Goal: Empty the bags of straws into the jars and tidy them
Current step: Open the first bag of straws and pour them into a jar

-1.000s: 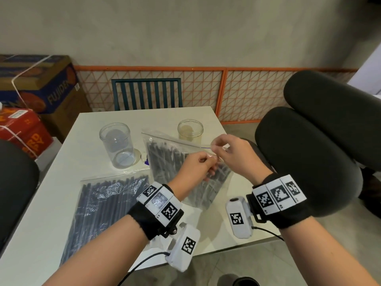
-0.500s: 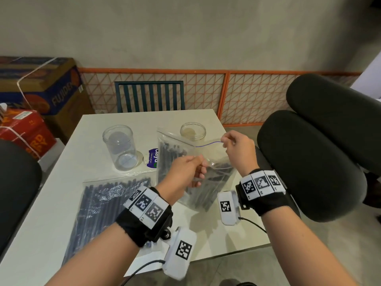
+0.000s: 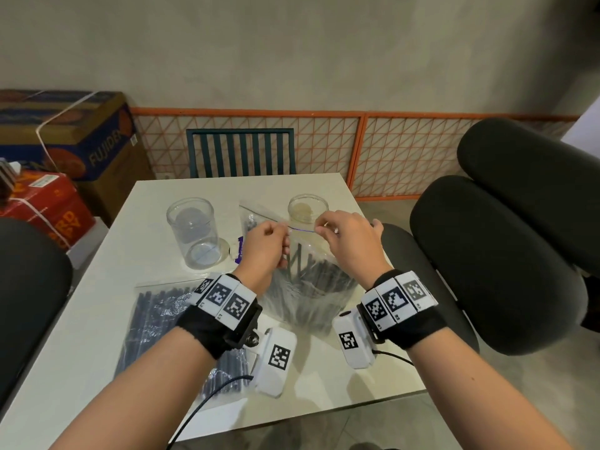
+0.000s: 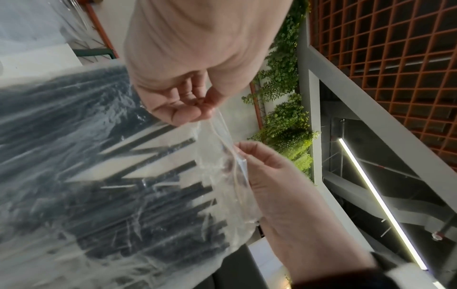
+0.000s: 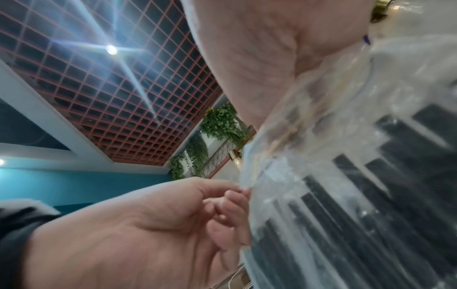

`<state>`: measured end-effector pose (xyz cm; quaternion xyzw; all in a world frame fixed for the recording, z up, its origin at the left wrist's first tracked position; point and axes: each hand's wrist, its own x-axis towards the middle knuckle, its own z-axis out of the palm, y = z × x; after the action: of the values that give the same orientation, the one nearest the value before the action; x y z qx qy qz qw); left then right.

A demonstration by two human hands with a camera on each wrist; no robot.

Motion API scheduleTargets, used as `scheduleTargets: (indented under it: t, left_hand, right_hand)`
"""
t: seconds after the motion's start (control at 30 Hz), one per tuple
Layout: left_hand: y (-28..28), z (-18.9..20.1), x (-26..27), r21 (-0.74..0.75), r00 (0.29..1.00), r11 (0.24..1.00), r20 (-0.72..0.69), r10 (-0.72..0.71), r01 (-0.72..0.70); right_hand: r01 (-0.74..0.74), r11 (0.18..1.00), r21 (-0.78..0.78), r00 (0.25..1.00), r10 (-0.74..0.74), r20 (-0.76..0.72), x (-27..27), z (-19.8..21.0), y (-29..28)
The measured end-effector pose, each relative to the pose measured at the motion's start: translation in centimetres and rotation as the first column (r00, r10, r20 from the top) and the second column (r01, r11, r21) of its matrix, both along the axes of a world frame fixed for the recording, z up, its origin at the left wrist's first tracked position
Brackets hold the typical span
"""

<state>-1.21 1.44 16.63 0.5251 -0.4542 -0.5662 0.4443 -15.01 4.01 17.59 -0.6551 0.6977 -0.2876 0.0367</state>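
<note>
A clear zip bag of black straws [image 3: 308, 287] stands upright over the table's middle. My left hand [image 3: 285, 233] pinches its top edge on the left, and my right hand [image 3: 321, 227] pinches the same edge on the right. The left wrist view shows the left hand [image 4: 205, 112] and right hand [image 4: 239, 153] pinching the bag [image 4: 123, 176] at its zip strip. The right wrist view is filled by the bag [image 5: 371, 176], with the left hand [image 5: 242, 190] on its edge. A second full bag [image 3: 156, 319] lies flat at front left. A tall glass jar [image 3: 194, 235] and a smaller jar [image 3: 306, 207] stand behind, both without straws.
The white table [image 3: 97, 319] has its front edge close to my forearms. A small purple wrapper [image 3: 240, 251] lies beside the tall jar. Black padded chairs [image 3: 487, 254] stand right and left, a teal chair [image 3: 240, 151] behind, and cartons [image 3: 65, 141] at back left.
The bag has been lifted from a slant to upright. My hands, close together at one corner a second ago, now sit apart along the top edge and higher.
</note>
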Motion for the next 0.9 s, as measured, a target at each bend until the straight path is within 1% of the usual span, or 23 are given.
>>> scheduleTargets:
  t: [0.07, 0.13, 0.2, 0.23, 0.3, 0.37, 0.4, 0.47, 0.6, 0.67, 0.73, 0.8, 0.9]
  left_hand:
    - [0.3, 0.0, -0.1, -0.015, 1.000, 1.000, 0.025, -0.008, 0.008]
    - [0.7, -0.2, 0.1, -0.021, 1.000, 1.000, 0.017, -0.013, 0.013]
    - [1.0, -0.5, 0.2, -0.006, 1.000, 1.000, -0.020, -0.019, 0.019]
    - [1.1, -0.5, 0.3, 0.012, 0.999, 1.000, -0.041, -0.029, 0.029]
    - [1.4, -0.5, 0.4, 0.041, 0.994, 0.997, -0.084, -0.065, 0.068]
    - [1.5, -0.2, 0.2, 0.053, 0.988, 0.990, -0.089, -0.122, 0.127]
    - [1.4, 0.0, 0.1, 0.052, 0.987, 0.988, -0.068, -0.145, 0.149]
    - [1.0, 0.3, -0.1, 0.047, 0.991, 0.990, 0.007, -0.137, 0.137]
    - [-0.4, 0.4, 0.5, -0.017, 0.993, 1.000, 0.119, 0.007, -0.005]
    - [-0.9, 0.4, 1.1, -0.046, 0.990, 0.999, 0.141, 0.015, -0.008]
    - [-1.0, 0.3, 1.5, -0.053, 0.987, 0.999, 0.162, 0.015, -0.006]
    - [-0.5, 0.0, 2.0, -0.047, 0.986, 0.999, 0.165, 0.026, -0.019]
    - [0.4, -0.8, 3.0, -0.019, 0.988, 0.999, 0.150, 0.036, -0.033]
  right_hand:
    - [0.081, 0.997, -0.016, 0.994, -0.080, 0.068, -0.8, 0.1, -0.7]
    - [0.176, 0.984, 0.005, 0.969, -0.174, 0.178, -1.5, 0.3, -1.4]
    - [0.220, 0.975, 0.028, 0.940, -0.219, 0.261, -2.0, 0.5, -2.0]
    - [0.224, 0.974, 0.033, 0.938, -0.224, 0.265, -2.1, 0.5, -2.0]
    - [0.189, 0.982, 0.030, 0.964, -0.191, 0.187, -1.7, 0.5, -1.7]
    - [0.104, 0.994, 0.043, 0.993, -0.107, 0.052, -0.7, 0.4, -1.1]
    - [0.057, 0.997, 0.056, 0.998, -0.057, -0.005, 0.0, 0.4, -0.9]
    - [-0.014, 0.997, 0.070, 0.999, 0.017, -0.045, 1.3, 0.3, -0.7]
    - [-0.055, 0.996, 0.072, 0.998, 0.057, -0.032, 2.3, -0.2, -1.0]
    - [-0.044, 0.997, 0.056, 0.999, 0.045, -0.012, 2.1, -0.4, -1.3]
    - [-0.014, 0.999, 0.037, 0.999, 0.012, 0.043, 1.4, -0.2, -1.7]
    - [0.025, 0.999, 0.036, 0.996, -0.028, 0.084, 0.6, 0.0, -2.2]
    - [0.102, 0.994, 0.041, 0.989, -0.106, 0.103, -0.9, 0.4, -2.9]
